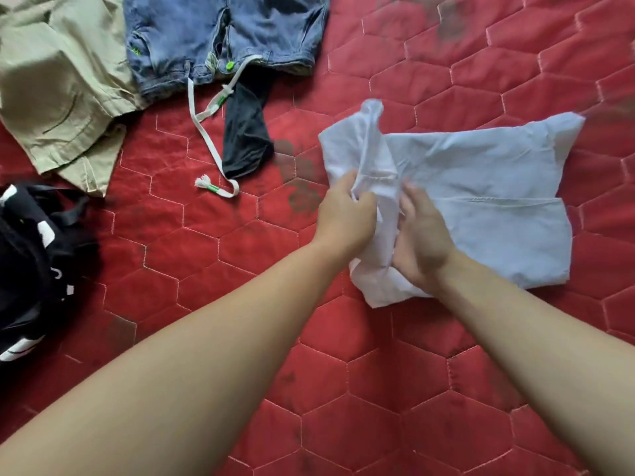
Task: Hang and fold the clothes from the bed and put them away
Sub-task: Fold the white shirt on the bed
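A white garment lies partly folded on the red quilted bed, right of centre. My left hand grips a bunched fold at the garment's left edge, fingers curled round the cloth. My right hand lies close beside it on the same edge, and its fingers reach into the bunched cloth, blurred. The rest of the white garment spreads flat to the right.
Blue denim shorts with a white drawstring lie at the top. A dark cloth sticks out beneath them. Beige trousers fill the top left corner. A black and white garment is heaped at the left edge.
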{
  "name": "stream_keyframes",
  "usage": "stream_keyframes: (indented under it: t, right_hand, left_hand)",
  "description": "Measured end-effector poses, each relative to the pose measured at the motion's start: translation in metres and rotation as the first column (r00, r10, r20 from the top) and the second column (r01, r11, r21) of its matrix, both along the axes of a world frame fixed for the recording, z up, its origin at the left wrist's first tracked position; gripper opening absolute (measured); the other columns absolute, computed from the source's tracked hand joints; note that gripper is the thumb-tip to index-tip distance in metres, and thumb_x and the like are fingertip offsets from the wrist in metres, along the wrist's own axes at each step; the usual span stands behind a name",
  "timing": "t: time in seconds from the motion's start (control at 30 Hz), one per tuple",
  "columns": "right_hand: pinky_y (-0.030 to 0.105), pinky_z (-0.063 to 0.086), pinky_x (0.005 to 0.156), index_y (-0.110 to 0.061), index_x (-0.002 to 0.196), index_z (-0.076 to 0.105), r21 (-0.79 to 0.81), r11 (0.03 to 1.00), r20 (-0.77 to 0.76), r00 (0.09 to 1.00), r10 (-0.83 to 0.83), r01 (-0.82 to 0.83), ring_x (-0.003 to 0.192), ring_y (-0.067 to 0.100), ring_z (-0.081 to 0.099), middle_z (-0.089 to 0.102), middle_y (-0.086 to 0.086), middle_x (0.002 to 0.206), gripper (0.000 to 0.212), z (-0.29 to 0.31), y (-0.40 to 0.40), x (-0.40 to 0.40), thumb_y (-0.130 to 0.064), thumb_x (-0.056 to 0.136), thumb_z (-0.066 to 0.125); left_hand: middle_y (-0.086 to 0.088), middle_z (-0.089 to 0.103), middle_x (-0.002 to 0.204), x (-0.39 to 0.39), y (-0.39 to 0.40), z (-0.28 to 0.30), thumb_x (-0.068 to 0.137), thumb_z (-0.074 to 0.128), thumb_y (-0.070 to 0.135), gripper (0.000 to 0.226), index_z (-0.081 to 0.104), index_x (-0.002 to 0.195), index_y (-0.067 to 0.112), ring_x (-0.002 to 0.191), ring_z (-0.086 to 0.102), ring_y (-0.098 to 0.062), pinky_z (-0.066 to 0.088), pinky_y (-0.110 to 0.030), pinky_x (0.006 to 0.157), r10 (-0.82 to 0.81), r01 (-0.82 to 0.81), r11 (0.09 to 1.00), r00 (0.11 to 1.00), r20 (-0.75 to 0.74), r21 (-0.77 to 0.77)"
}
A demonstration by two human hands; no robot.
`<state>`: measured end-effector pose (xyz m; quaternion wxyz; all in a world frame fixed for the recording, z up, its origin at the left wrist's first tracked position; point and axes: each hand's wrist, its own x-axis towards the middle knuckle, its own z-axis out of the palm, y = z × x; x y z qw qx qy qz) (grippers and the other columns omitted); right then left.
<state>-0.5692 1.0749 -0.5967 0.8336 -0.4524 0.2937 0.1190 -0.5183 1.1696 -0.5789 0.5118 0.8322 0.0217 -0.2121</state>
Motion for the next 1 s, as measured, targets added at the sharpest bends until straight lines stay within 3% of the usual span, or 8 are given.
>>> stream_keyframes:
  t: [0.1, 0.2, 0.33, 0.4, 0.53, 0.67, 0.83, 1.0]
  right_hand:
    - [0.03, 0.057, 0.07, -0.009, 0.111, 0.065, 0.116, 0.993, -0.077, 0.997, 0.014, -0.005, 0.087, 0.021, 0.07, 0.069, 0.009, 0.098, 0.057, 0.012, -0.04, 0.0, -0.055, 0.097, 0.033]
    - [0.04, 0.052, 0.089, -0.011, 0.114, 0.063, 0.122, 0.988, -0.135, 0.985, 0.109, -0.093, 0.105, 0.028, 0.066, 0.066, 0.011, 0.102, 0.057, 0.009, -0.069, -0.006, -0.059, 0.092, 0.043]
    - [0.031, 0.05, 0.077, -0.007, 0.067, 0.064, 0.042, 0.992, -0.296, 0.947, 0.125, -0.118, 0.07, 0.019, 0.066, 0.065, 0.008, 0.062, 0.044, 0.009, -0.101, -0.018, -0.041, 0.094, 0.054]
    - [0.029, 0.049, 0.071, -0.003, 0.074, 0.059, 0.007, 0.993, -0.379, 0.919, 0.108, -0.114, 0.067, 0.02, 0.063, 0.063, 0.011, 0.061, 0.037, 0.006, -0.117, -0.023, -0.033, 0.096, 0.055]
    - [0.021, 0.05, 0.049, -0.007, 0.077, 0.056, -0.11, 0.994, -0.384, 0.922, -0.045, 0.003, 0.048, 0.014, 0.059, 0.058, 0.004, 0.052, 0.02, -0.01, -0.147, -0.027, -0.009, 0.096, 0.051]
    - [0.027, 0.056, 0.06, -0.002, 0.099, 0.063, -0.156, 0.988, -0.255, 0.965, -0.055, 0.015, 0.064, 0.02, 0.066, 0.066, 0.01, 0.076, 0.012, -0.011, -0.171, -0.034, -0.004, 0.094, 0.052]
    - [0.025, 0.053, 0.058, -0.007, 0.078, 0.059, -0.191, 0.981, -0.119, 0.992, -0.042, 0.019, 0.053, 0.013, 0.061, 0.06, 0.002, 0.059, 0.02, -0.01, -0.21, -0.044, -0.007, 0.097, 0.052]
    - [0.04, 0.057, 0.075, 0.0, 0.105, 0.065, -0.268, 0.962, -0.306, 0.951, -0.035, -0.05, 0.079, 0.029, 0.069, 0.072, 0.017, 0.091, 0.02, -0.039, -0.231, -0.055, 0.0, 0.094, 0.049]
  left_hand:
    - [-0.004, 0.064, 0.084, -0.013, -0.028, 0.0, 0.09, 0.04, 0.009, 0.027, 0.062, 0.106, 0.01, 0.076, 0.057, -0.017, 0.044, -0.032, 0.069, -0.132, 0.132, 0.99, 0.991, -0.002, 0.056]
    - [-0.004, 0.068, 0.093, -0.033, -0.058, -0.001, 0.089, 0.039, 0.018, 0.03, 0.061, 0.109, 0.015, 0.084, 0.06, -0.02, 0.047, -0.034, 0.073, -0.237, 0.236, 0.969, 0.972, 0.0, 0.067]
    - [-0.009, 0.065, 0.091, -0.062, -0.095, -0.01, 0.092, 0.042, 0.013, 0.025, 0.056, 0.112, 0.011, 0.09, 0.058, -0.031, 0.039, -0.036, 0.069, -0.435, 0.426, 0.889, 0.9, 0.023, 0.169]
    - [-0.006, 0.056, 0.077, -0.074, -0.11, -0.015, 0.09, 0.042, 0.01, 0.017, 0.052, 0.105, 0.009, 0.08, 0.054, -0.032, 0.035, -0.037, 0.065, -0.502, 0.492, 0.849, 0.865, 0.007, 0.191]
    - [-0.013, 0.061, 0.087, -0.09, -0.136, -0.018, 0.089, 0.046, 0.012, 0.031, 0.05, 0.119, 0.011, 0.083, 0.055, -0.034, 0.044, -0.043, 0.071, -0.547, 0.532, 0.815, 0.837, 0.001, 0.232]
    - [-0.005, 0.058, 0.073, -0.099, -0.151, -0.016, 0.084, 0.052, 0.019, 0.041, 0.045, 0.124, 0.017, 0.075, 0.059, -0.031, 0.049, -0.046, 0.07, -0.575, 0.559, 0.813, 0.815, 0.071, 0.164]
    - [0.005, 0.059, 0.067, -0.101, -0.174, -0.013, 0.086, 0.059, 0.028, 0.054, 0.036, 0.135, 0.025, 0.07, 0.061, -0.022, 0.051, -0.041, 0.068, -0.629, 0.627, 0.777, 0.766, 0.136, 0.06]
    - [0.007, 0.062, 0.086, -0.103, -0.174, -0.033, 0.088, 0.059, 0.024, 0.043, 0.055, 0.131, 0.024, 0.076, 0.058, -0.011, 0.05, -0.038, 0.081, -0.487, 0.483, 0.873, 0.855, 0.176, 0.067]
